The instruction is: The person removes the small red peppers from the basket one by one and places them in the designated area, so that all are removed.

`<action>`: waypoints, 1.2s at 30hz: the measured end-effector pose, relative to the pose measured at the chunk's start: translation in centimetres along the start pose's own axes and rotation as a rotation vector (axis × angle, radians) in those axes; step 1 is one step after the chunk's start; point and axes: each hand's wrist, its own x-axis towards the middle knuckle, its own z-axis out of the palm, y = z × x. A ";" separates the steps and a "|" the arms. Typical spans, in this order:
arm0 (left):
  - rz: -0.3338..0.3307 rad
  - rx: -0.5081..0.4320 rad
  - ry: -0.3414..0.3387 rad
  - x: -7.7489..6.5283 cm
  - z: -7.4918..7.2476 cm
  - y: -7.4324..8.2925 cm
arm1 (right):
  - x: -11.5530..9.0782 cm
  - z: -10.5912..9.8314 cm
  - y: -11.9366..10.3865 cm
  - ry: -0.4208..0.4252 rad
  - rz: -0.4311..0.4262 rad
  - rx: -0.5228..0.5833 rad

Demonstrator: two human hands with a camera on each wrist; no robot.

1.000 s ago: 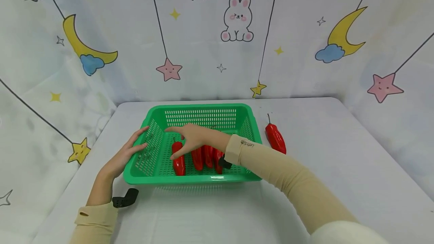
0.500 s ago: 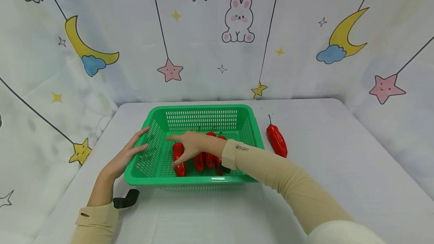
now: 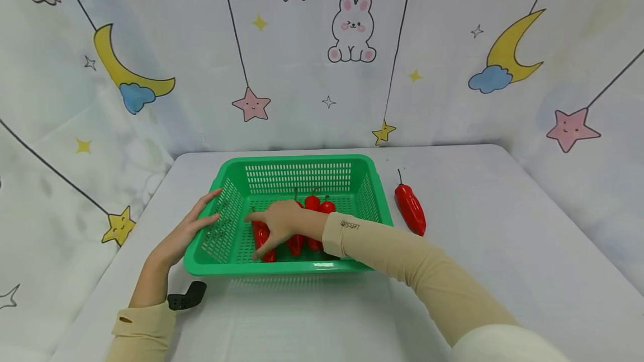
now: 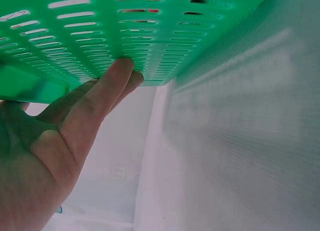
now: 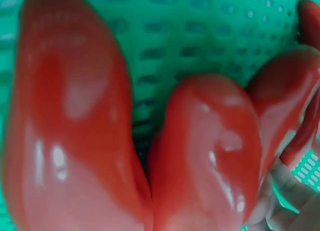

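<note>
A green plastic basket (image 3: 302, 268) stands on the table with several glossy red chili peppers lying in it. My left hand (image 3: 183, 233) grips its left side, thumb and forefinger at the rim; in the left wrist view the other fingers (image 4: 107, 86) lie against the slotted outer wall. My right hand (image 3: 283, 221) is inside the basket over the leftmost pepper (image 3: 263, 236), thumb and forefinger spread along it. The palm side is hidden. More peppers (image 3: 313, 203) lie under the right wrist. Close up, the right wrist view shows peppers (image 5: 210, 146) and part of the right hand (image 5: 285, 201).
One more red pepper (image 3: 410, 209) lies on the white table (image 3: 483, 211) to the right of the basket. A printed cloth (image 3: 302, 60) hangs behind and at both sides. A black wrist camera (image 3: 187, 295) sits at the left wrist.
My right hand has lowered toward the basket's front, over the leftmost pepper, whose stem end has shifted slightly left. More of the other peppers' tops show. My left hand has stayed on the basket.
</note>
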 end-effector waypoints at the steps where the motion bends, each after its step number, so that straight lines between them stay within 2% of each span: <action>1: 0.001 0.000 0.001 0.0 0.0 0.0 | 0.0 0.1 -0.1 -0.003 0.001 -0.026; 8: 0.007 0.000 0.006 0.0 0.0 0.0 | 0.3 0.9 -0.4 -0.010 0.017 -0.160; 20: -0.008 -0.014 0.005 -0.1 0.1 0.1 | 0.4 1.3 -1.3 -0.025 0.009 -0.165; 28: 0.003 -0.006 0.009 0.0 0.1 0.0 | 0.5 1.7 -1.2 -0.021 0.028 -0.127; 36: 0.006 -0.009 0.009 0.0 0.0 -0.1 | 0.4 1.3 -0.8 -0.017 0.006 0.011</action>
